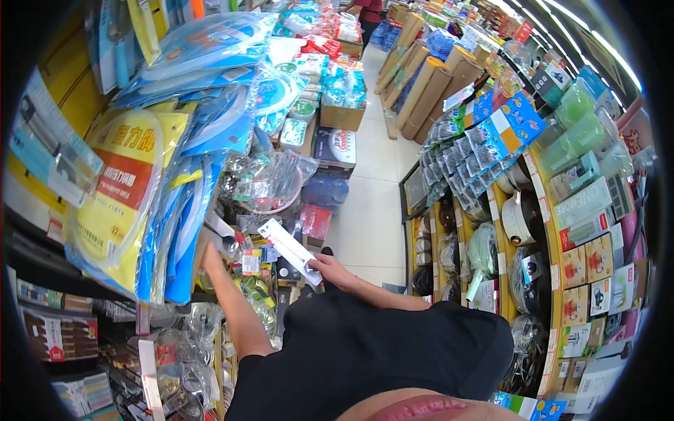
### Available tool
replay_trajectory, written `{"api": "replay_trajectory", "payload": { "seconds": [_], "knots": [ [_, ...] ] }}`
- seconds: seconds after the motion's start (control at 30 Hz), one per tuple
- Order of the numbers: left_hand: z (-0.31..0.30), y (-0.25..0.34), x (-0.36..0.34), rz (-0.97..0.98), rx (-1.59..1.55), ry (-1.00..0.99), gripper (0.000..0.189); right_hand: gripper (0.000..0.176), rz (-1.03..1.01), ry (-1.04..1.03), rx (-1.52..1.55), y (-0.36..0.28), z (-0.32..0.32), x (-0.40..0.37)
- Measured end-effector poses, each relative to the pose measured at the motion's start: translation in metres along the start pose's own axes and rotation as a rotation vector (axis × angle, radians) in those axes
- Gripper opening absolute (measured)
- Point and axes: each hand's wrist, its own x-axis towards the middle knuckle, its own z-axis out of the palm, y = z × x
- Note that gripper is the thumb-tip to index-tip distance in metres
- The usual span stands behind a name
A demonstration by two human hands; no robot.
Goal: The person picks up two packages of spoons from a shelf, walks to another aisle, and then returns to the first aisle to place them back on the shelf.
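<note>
My right hand is closed on the lower end of a long white package with a dark slim item in it. The package slants up and to the left over the goods below. My left hand reaches up beside the hanging blue packets; its fingers are mostly hidden behind them. A yellow and red packet with a white ring hangs to the left of these. Below and between my hands lie yellow-green packaged goods.
Shelves with boxed goods stand on the right, with blue-topped packets hanging at their front. Brown rolls stand upright farther along the tiled aisle. A person is at the far end, beyond stacked packages.
</note>
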Motion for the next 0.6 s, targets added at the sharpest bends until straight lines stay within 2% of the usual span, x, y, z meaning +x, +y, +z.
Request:
{"api": "replay_trajectory", "payload": {
  "seconds": [0.07, 0.17, 0.2, 0.3, 0.47, 0.57, 0.6],
  "knots": [
    [0.01, -0.009, 0.003, 0.199, 0.343, 0.035, 0.029, 0.026, -0.003, -0.008, -0.02, -0.007, -0.004, 0.006],
    [0.003, 0.015, 0.013, 0.509, 0.887, 0.092, 0.031, 0.026, -0.012, 0.019, -0.088, -0.012, -0.004, 0.013],
    [0.003, 0.03, 0.011, 0.48, 0.8, 0.074, 0.03, 0.026, -0.009, 0.019, -0.079, -0.014, -0.003, 0.014],
    [0.014, 0.08, 0.004, 0.191, 0.152, 0.015, 0.027, 0.025, 0.011, -0.002, -0.057, -0.024, -0.003, 0.015],
    [0.019, 0.085, 0.006, -0.003, 0.004, -0.001, 0.025, 0.025, 0.01, -0.029, -0.03, -0.015, -0.016, 0.024],
    [0.029, 0.106, 0.008, 0.02, -0.111, 0.023, 0.022, 0.025, 0.014, -0.014, -0.002, -0.019, -0.018, 0.025],
    [0.027, 0.104, 0.011, 0.102, -0.034, 0.004, 0.022, 0.025, 0.02, -0.004, 0.005, -0.02, -0.019, 0.024]
  ]
}}
